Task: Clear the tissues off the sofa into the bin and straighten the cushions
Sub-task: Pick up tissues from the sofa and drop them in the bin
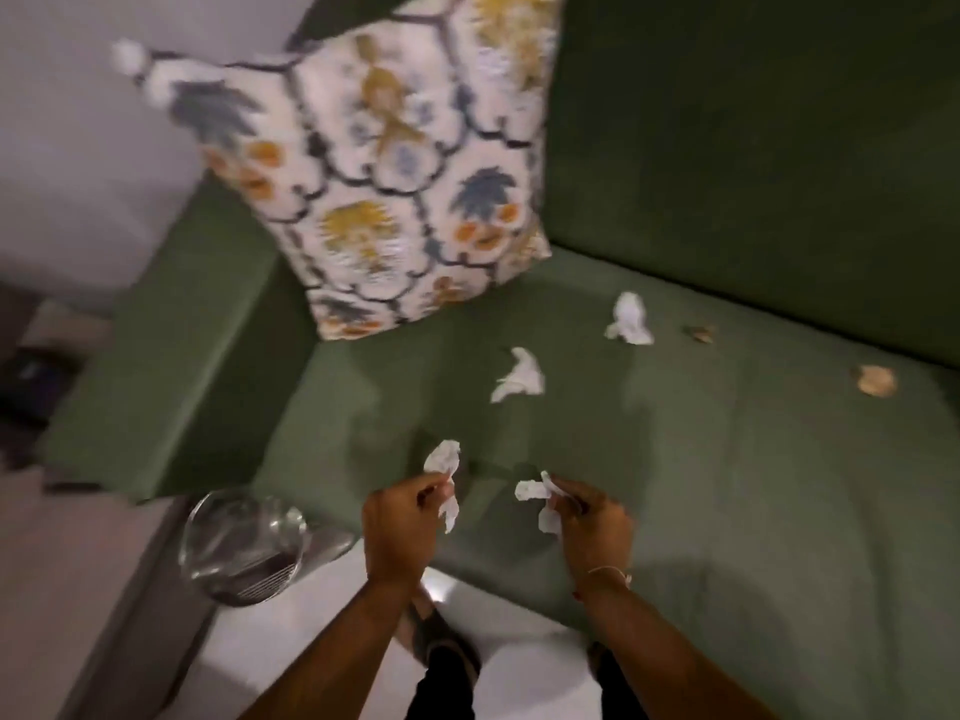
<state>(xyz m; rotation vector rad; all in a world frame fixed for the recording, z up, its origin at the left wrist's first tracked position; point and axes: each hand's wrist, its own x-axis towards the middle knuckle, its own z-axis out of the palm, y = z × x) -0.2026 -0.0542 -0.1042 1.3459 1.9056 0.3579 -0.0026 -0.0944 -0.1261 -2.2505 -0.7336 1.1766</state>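
My left hand pinches a crumpled white tissue over the front edge of the green sofa. My right hand grips another white tissue beside it. Two more white tissues lie on the seat, one in the middle and one further back. A floral patterned cushion leans tilted in the sofa's left corner. The round bin, lined with clear plastic, stands on the floor to the left of my left hand.
Two small brownish scraps lie on the seat at the right, one larger and one smaller. The sofa's armrest rises behind the bin. My feet stand on the pale floor in front of the sofa.
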